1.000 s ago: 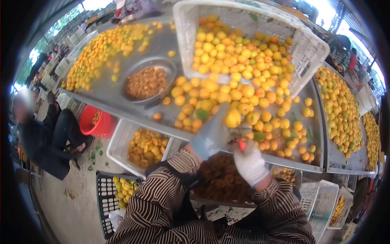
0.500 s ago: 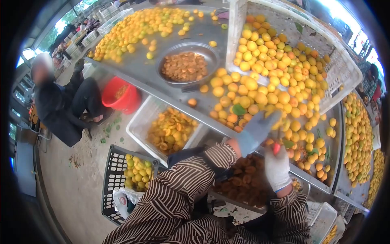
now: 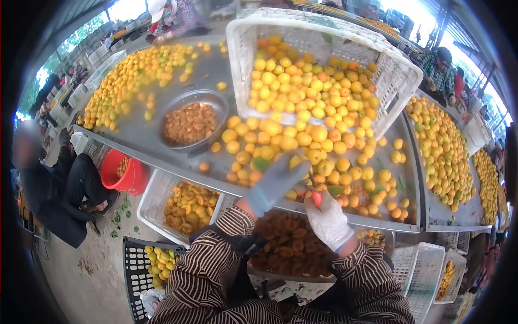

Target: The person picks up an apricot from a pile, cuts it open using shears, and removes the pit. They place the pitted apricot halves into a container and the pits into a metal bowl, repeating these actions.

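My left hand [image 3: 278, 183], in a grey-blue glove, reaches over the edge of the metal table [image 3: 237, 187]. Its fingers are closed round a yellow apricot [image 3: 297, 161], slightly blurred. Beside it, my right hand [image 3: 330, 220] in a white knitted glove grips a small knife by its red handle [image 3: 317, 198]; the thin blade points up towards the left hand. Loose apricots [image 3: 324, 143] lie just beyond both hands, spilling from a tipped white crate [image 3: 396, 81]. Below the hands sits a tub of dark orange apricot halves [image 3: 291, 243].
A metal bowl of orange pieces [image 3: 220, 102] stands on the table's left. Under the edge are a white crate of apricot halves [image 3: 145, 208], a red bucket [image 3: 137, 181] and a black crate [image 3: 129, 270]. A seated person [image 3: 54, 189] is at left; others work farther back.
The view has swung right, so the table and hands appear farther left. My left hand now shows an apricot at its fingers; the right keeps the red-handled knife.
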### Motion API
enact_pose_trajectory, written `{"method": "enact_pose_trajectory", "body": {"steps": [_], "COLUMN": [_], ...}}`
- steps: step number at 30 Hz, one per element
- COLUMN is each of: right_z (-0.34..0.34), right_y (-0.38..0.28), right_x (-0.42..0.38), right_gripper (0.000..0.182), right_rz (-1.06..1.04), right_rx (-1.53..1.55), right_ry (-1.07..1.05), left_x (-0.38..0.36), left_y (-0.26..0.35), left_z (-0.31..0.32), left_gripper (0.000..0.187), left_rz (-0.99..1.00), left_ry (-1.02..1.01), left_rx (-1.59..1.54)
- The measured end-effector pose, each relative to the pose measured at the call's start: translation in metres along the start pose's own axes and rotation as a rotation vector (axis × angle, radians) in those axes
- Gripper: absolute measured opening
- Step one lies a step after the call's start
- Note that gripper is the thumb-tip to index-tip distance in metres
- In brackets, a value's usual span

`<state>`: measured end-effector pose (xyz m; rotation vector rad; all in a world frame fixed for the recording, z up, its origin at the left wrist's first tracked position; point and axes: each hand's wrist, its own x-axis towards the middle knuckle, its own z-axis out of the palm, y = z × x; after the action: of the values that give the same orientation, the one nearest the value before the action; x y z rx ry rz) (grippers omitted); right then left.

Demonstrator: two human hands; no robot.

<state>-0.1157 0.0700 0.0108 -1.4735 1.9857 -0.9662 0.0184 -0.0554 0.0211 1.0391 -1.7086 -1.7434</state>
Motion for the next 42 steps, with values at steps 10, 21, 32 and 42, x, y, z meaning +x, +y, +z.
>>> {"method": "enact_pose_trajectory", "body": {"steps": [10, 21, 32, 42], "right_z": [0.008, 0.009, 0.009, -0.022], "right_y": [-0.011, -0.011, 0.000, -0.009], "right_x": [0.001, 0.001, -0.002, 0.014], "right_gripper": [0.031, 0.037, 0.029, 0.066], "right_rz": [0.054, 0.116, -0.047, -0.133], "right_rx": [-0.082, -0.052, -0.073, 0.761], "right_ry": [0.036, -0.008, 0.061, -0.061], "left_x": [0.010, 0.008, 0.007, -0.020], "left_y": [-0.020, -0.038, -0.016, 0.012], "left_z": [0.023, 0.021, 0.035, 0.009], "left_gripper": [0.050, 0.051, 0.073, 0.050], "left_rz": [0.167, 0.532, 0.024, 0.191], "left_ry": [0.014, 0.131, -0.180, -0.337], "left_rx": [-0.601, 0.191, -0.905, -0.197]}}
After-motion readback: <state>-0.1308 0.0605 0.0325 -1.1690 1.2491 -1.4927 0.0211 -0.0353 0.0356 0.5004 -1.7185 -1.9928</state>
